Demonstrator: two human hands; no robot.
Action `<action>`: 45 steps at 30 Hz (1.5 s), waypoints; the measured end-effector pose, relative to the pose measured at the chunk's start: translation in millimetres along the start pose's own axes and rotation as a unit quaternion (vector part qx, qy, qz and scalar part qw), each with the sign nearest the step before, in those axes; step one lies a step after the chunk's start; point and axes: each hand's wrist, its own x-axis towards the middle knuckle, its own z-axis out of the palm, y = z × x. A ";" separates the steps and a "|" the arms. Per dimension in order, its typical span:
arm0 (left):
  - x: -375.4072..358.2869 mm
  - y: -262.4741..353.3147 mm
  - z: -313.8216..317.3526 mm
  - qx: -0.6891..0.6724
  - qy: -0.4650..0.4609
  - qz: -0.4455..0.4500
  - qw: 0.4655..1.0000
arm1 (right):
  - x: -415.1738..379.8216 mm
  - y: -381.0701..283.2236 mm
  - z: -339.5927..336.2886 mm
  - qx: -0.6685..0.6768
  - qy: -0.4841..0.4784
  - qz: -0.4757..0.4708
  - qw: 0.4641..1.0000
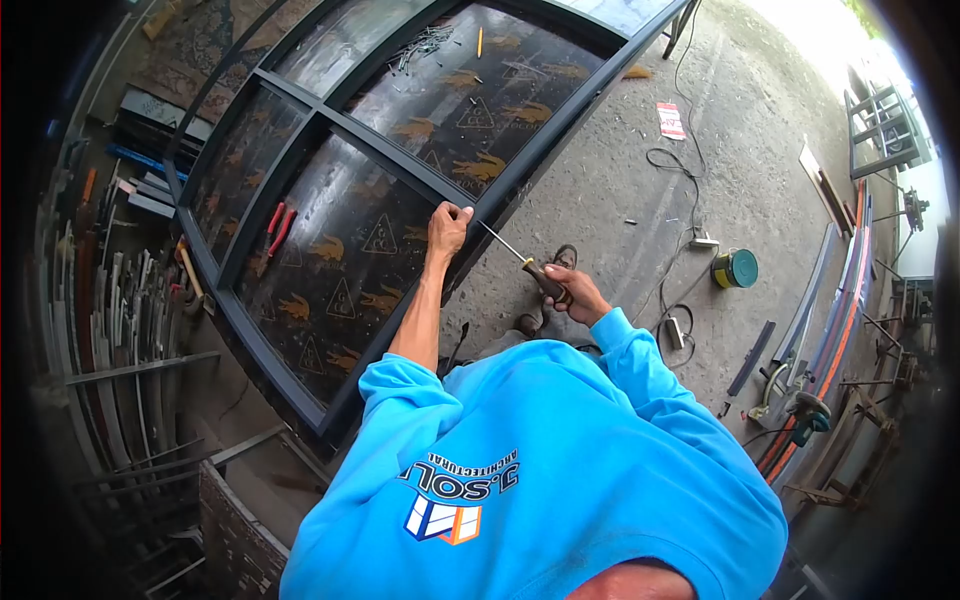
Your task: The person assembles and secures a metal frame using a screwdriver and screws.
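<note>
My right hand (580,296) is wrapped round the dark handle of a screwdriver (512,250). Its thin shaft points up and left to the outer edge of a dark grey metal frame (385,152). On the frame, where a crossbar meets the outer rail, rests my left hand (449,228), fingers curled and pinched close to the screwdriver's tip. Whatever those fingers hold is too small to make out. Red-handled pliers (281,229) lie inside the frame on a dark printed board (345,240). Farther off, a pile of screws (420,48) and a yellow pencil (479,42) lie on the board.
A power cord (680,170) snakes over the concrete floor to a socket block (703,242). Right of it stands a green tin (735,269). An angle grinder (808,418) and long metal profiles (850,290) lie at right. Metal lengths (120,330) crowd the left.
</note>
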 end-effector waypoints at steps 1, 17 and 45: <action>-0.7 7.0 0.2 -0.038 0.005 -0.014 0.999 | 4.5 -2.7 -11.5 0.101 -0.077 0.070 0.989; 31.4 50.4 12.3 0.045 0.186 -0.161 0.968 | 0.5 -8.1 10.3 0.155 -0.043 0.032 0.986; 13.0 37.8 29.9 0.147 0.238 -0.032 0.960 | 23.6 2.2 15.6 0.092 -0.194 0.059 0.975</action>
